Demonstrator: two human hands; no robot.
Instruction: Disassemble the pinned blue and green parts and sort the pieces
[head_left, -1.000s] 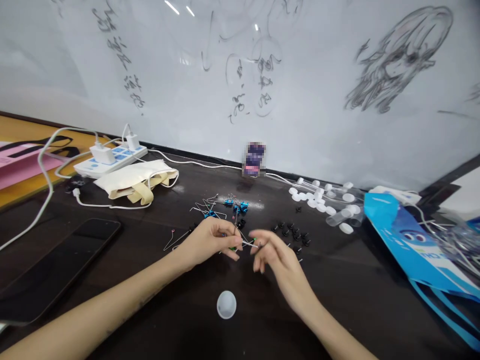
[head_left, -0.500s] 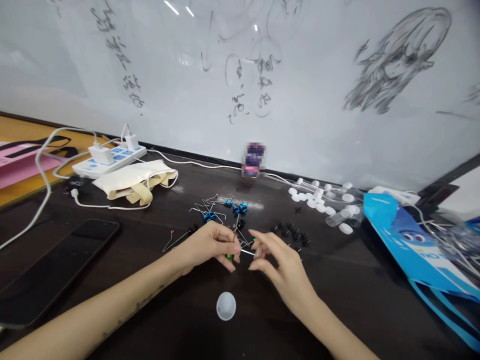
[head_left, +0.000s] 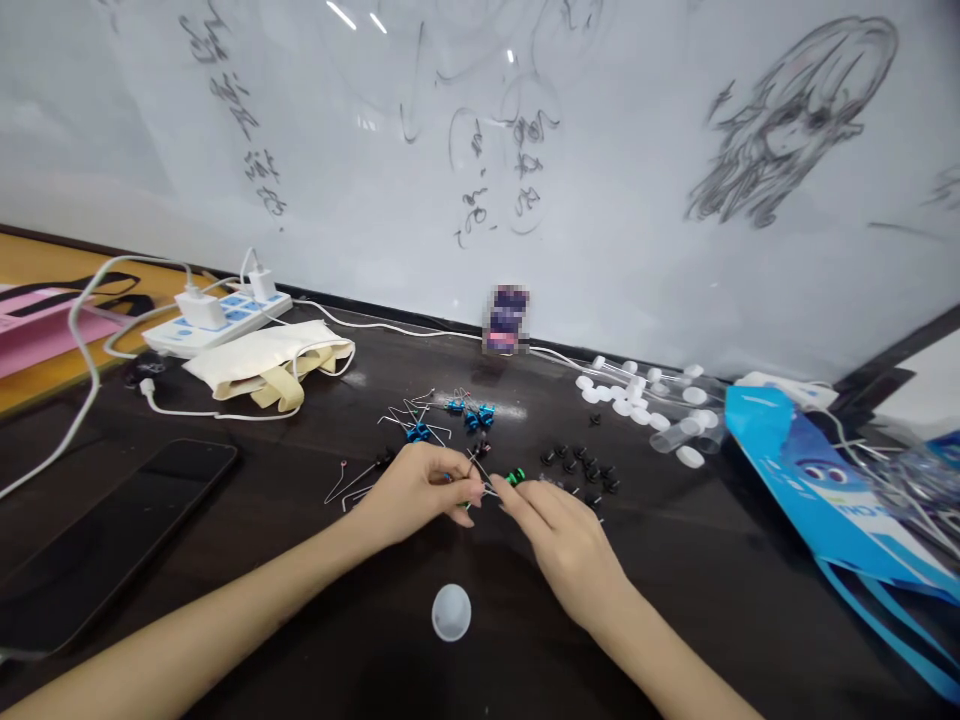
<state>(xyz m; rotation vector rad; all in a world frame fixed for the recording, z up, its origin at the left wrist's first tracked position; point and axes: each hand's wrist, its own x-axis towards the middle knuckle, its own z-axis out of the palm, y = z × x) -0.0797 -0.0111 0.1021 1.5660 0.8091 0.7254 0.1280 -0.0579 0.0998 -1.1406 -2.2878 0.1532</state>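
Note:
My left hand (head_left: pixel 424 487) pinches a small green piece, mostly hidden by the fingers. A thin metal rod (head_left: pixel 489 490) reaches from it toward my right hand (head_left: pixel 559 525), whose fingers are closed at the rod's other end; their tips are partly hidden. Just beyond the right fingers lies another green metal piece (head_left: pixel 516 477). Past the left hand are blue metal pieces (head_left: pixel 418 432) with bent wires attached. Several small black parts with pins (head_left: pixel 581 462) lie right of the hands. A small white round cup or cap (head_left: pixel 451 612) stands in front of both hands.
White caps (head_left: pixel 631 400) and clear tubes (head_left: pixel 675 437) lie at the back right, beside a blue bag (head_left: pixel 814 480). A phone (head_left: pixel 112 545) rests at left, with a cream pouch (head_left: pixel 262 360) and power strip (head_left: pixel 225 318) behind it. The whiteboard (head_left: pixel 360 200) bounds the back.
My right hand has moved slightly left and closed in toward my left hand, its fingers now lower and together. The left hand stays nearly in place, still pinching the green piece.

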